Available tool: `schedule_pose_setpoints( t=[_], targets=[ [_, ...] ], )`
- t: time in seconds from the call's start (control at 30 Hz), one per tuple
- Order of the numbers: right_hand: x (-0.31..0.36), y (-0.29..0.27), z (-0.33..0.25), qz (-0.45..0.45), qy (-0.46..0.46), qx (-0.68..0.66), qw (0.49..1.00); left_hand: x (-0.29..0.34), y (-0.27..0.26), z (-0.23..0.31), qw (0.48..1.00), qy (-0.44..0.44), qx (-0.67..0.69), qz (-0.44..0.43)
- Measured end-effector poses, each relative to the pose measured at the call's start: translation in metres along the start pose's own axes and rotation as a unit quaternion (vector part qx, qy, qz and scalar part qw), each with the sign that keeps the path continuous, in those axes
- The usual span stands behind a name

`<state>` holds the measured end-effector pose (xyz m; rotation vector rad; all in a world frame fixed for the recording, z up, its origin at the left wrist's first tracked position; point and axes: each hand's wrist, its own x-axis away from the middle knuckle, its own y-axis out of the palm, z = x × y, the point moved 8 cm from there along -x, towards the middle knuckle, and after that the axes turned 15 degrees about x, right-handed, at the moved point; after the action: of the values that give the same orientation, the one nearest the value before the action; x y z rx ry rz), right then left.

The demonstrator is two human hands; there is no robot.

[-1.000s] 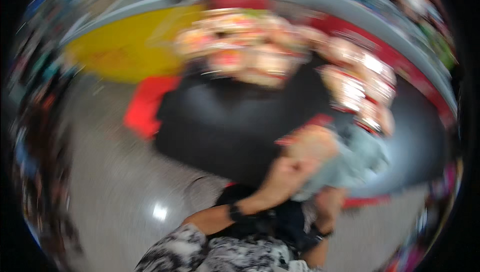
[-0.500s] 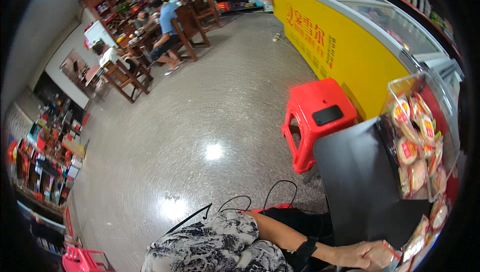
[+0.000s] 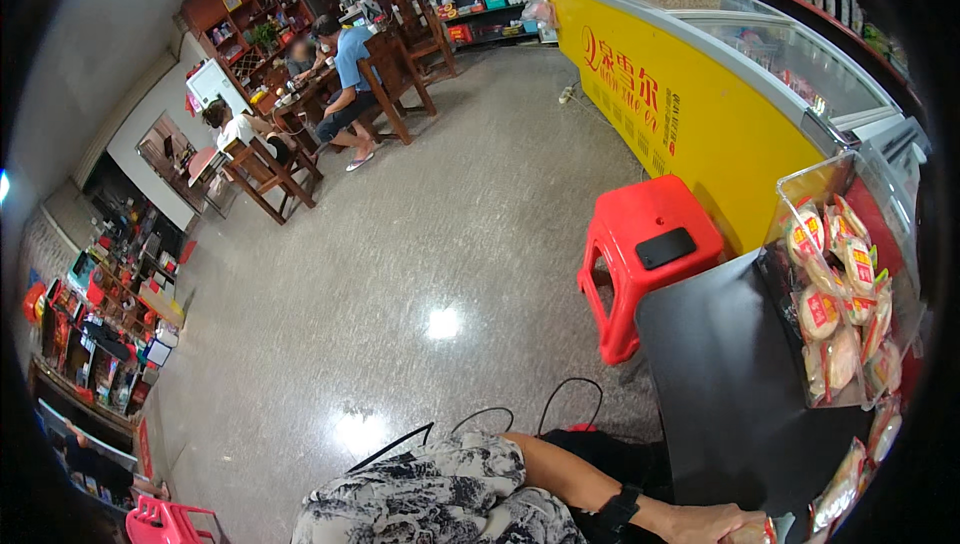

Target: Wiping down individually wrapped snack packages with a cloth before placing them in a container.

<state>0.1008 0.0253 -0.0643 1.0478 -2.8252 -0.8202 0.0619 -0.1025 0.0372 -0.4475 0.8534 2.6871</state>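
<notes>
My left hand (image 3: 706, 522) is at the lower edge on the right, its fingers closed on a small wrapped snack (image 3: 771, 530), partly cut off by the picture's edge. A dark band circles the wrist. Beside the hand lies a black table surface (image 3: 715, 374). Near its right side stands a clear plastic box (image 3: 815, 184) holding several round wrapped snacks (image 3: 819, 312). More wrapped snack packets (image 3: 840, 484) lie to the right of my hand. My right hand is out of view.
A red plastic stool (image 3: 640, 214) with a black phone (image 3: 665, 248) on it stands by the yellow chest freezer (image 3: 640, 74). Thin black cables (image 3: 572, 384) loop over the floor. Several people sit at a wooden table far left. A pink chair (image 3: 160, 522) stands lower left.
The view has shifted, so the room sits slightly lower and further right. My left hand is lower in the picture, still gripping the wrapped snack.
</notes>
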Motion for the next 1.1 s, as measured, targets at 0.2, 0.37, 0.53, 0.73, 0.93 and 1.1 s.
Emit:
schedule_pose_setpoints(
  t=[0.2,0.37,0.53,0.73,0.93,1.1],
  targets=[
    [0.001,0.017,-0.014,-0.014,-0.027,-0.018,0.999,0.003,0.003,0.007,0.997,-0.044,-0.07,0.004],
    [0.002,0.043,-0.025,-0.043,-0.041,-0.033,0.998,0.008,0.003,-0.005,0.987,-0.084,-0.135,0.001],
    [0.019,0.022,-0.046,0.006,-0.059,-0.008,0.998,0.006,0.011,-0.013,0.994,-0.077,-0.073,0.019],
    [0.137,-0.093,-0.104,0.24,-0.086,0.088,0.963,0.016,-0.035,-0.02,0.988,0.0,0.026,0.155],
    [0.189,-0.116,-0.161,0.449,-0.12,0.11,0.878,0.012,-0.036,-0.027,0.954,-0.057,0.163,0.247],
    [0.186,-0.12,-0.168,0.401,-0.138,0.118,0.898,0.005,-0.021,-0.032,0.968,-0.097,0.132,0.19]
  ],
)
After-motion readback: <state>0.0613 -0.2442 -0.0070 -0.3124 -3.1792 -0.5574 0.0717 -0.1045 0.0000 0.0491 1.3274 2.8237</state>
